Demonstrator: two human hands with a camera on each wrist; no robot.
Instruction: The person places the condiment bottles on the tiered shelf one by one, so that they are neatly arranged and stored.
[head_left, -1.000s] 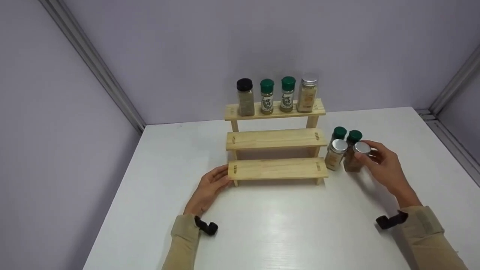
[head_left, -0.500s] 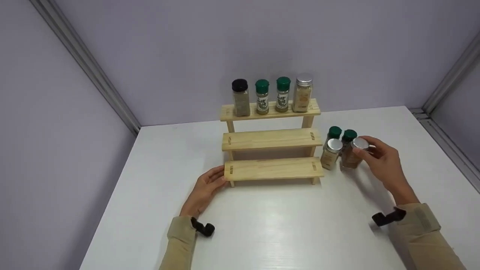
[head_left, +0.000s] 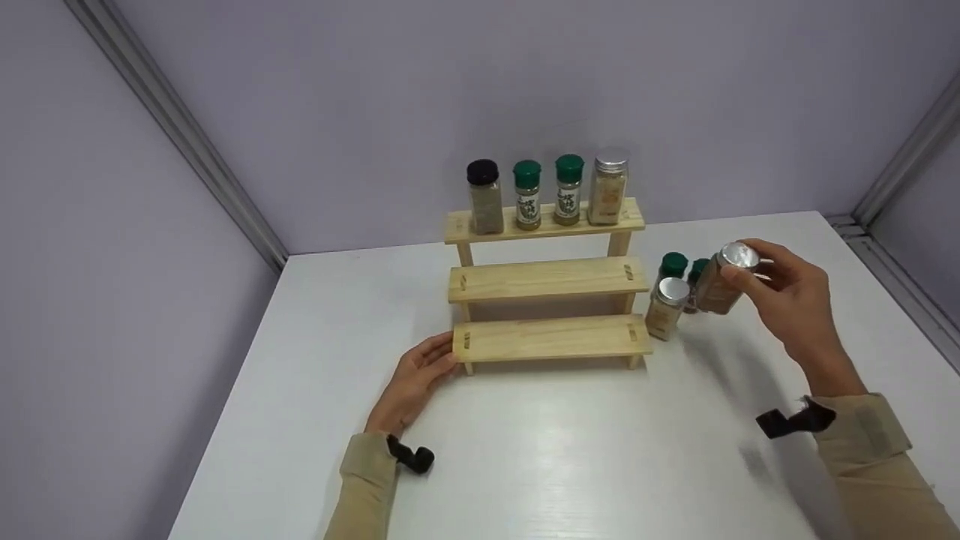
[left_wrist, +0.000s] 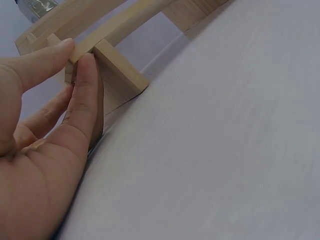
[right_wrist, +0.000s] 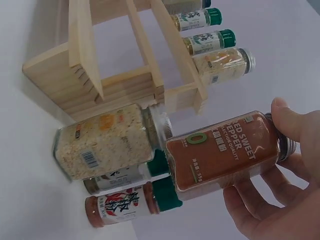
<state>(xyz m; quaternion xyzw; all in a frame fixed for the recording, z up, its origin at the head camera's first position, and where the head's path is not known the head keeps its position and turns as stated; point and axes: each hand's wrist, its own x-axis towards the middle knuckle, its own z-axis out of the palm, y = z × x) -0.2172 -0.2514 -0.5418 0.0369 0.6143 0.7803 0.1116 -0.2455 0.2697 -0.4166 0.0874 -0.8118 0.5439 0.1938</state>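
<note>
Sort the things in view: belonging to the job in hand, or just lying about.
Likely the job's:
right hand, holding the red sweet pepper jar
left hand, holding the wooden rack
three jars beside the rack
four jars on its top tier

Just surroundings:
white table
wall panels
metal frame
black wrist devices

Red sweet pepper jar (right_wrist: 225, 154) in right hand (right_wrist: 287, 205)

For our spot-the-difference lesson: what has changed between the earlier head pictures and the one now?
The right hand, already holding the silver-capped red pepper jar a second ago, has lifted it up off the table, tilted. Nothing was newly grasped or let go. Unchanged: the left hand at the left end of the wooden rack, the four jars on its top and the three jars standing beside it.
</note>
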